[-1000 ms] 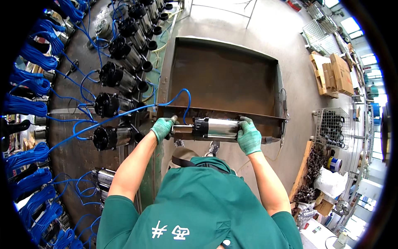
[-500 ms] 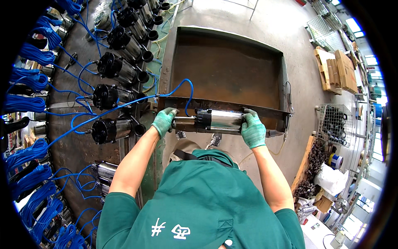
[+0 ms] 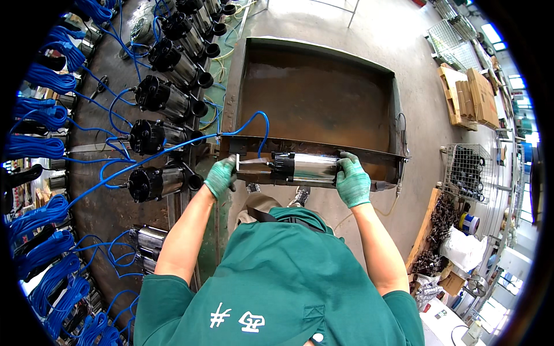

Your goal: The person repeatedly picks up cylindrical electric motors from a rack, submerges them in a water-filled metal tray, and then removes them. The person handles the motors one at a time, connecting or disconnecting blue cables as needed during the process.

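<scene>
A submersible pump (image 3: 314, 167) with a steel body and black end lies sideways on the near ledge of a rusty metal tank (image 3: 311, 98). My right hand (image 3: 353, 181), in a green glove, grips the pump's right end. At its black left end sits a T-handle wrench (image 3: 254, 166), its shaft meeting the pump and its crossbar upright. My left hand (image 3: 220, 177), also gloved, is closed at the crossbar; some fingers are hidden. A blue cable (image 3: 258, 124) arches over the tank's near edge down to the pump's black end.
On the bench (image 3: 104, 202) to the left stand several similar pumps (image 3: 164, 95) with coiled blue cables (image 3: 40, 109). A wire basket (image 3: 466, 173) of black parts, flat cardboard (image 3: 482, 98) and a white bag (image 3: 463, 248) are at the right.
My left hand has shifted a little left and down, uncovering the wrench's crossbar. My right hand and the pump stay in place.
</scene>
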Demonstrator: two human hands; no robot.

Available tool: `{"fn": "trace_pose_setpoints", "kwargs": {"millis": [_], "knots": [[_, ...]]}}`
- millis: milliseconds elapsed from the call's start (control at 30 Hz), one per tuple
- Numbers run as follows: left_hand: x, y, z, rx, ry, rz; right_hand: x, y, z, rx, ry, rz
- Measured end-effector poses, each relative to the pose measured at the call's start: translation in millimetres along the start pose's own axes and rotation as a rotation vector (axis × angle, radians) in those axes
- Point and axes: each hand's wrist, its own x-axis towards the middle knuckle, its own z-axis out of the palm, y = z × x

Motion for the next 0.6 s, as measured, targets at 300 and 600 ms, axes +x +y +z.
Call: {"fn": "trace_pose_setpoints", "kwargs": {"millis": [300, 600], "knots": [[35.0, 18.1, -19.1, -0.123, 0.383, -0.134, 1.3, -3.8, -0.7, 0.023, 0.004, -0.005], [-11.9, 18.8, 42.9, 0.535, 0.236, 0.337, 2.3, -0.4, -7.2, 0.008, -0.042, -0.028]]}}
